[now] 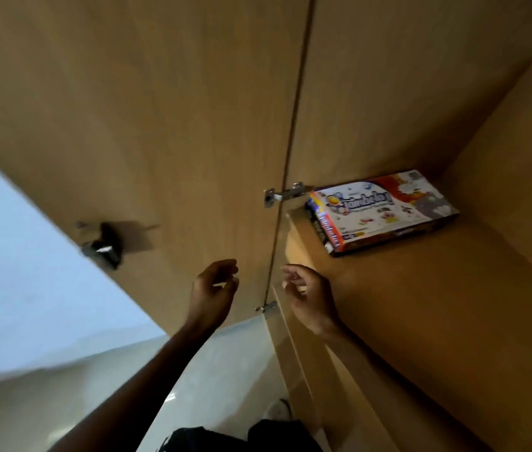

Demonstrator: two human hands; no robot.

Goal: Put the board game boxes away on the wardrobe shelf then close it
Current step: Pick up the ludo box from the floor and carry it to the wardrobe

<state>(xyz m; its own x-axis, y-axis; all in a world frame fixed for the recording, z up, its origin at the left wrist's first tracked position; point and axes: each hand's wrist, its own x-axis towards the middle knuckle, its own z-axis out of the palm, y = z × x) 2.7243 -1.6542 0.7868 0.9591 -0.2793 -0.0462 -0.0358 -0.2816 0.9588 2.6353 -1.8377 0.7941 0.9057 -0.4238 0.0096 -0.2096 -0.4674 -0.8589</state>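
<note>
Tan wood-grain laminate, smooth and matt, covers the shelf (421, 298), the wardrobe walls and the open door (127, 119). One box (385, 210), flat, rectangular and glossy with bright print, is laid on the shelf along the hinged side wall, one short end close to the front edge and just beside a metal hinge (286, 194). A broad stretch of bare shelf is left beside it. Both hands are held empty, fingers loosely curled and apart from each other: the left hand (215, 288) before the door, the right hand (310, 295) by the shelf's front edge, short of the box. A dark handle (105, 244) on the door is blurred.
</note>
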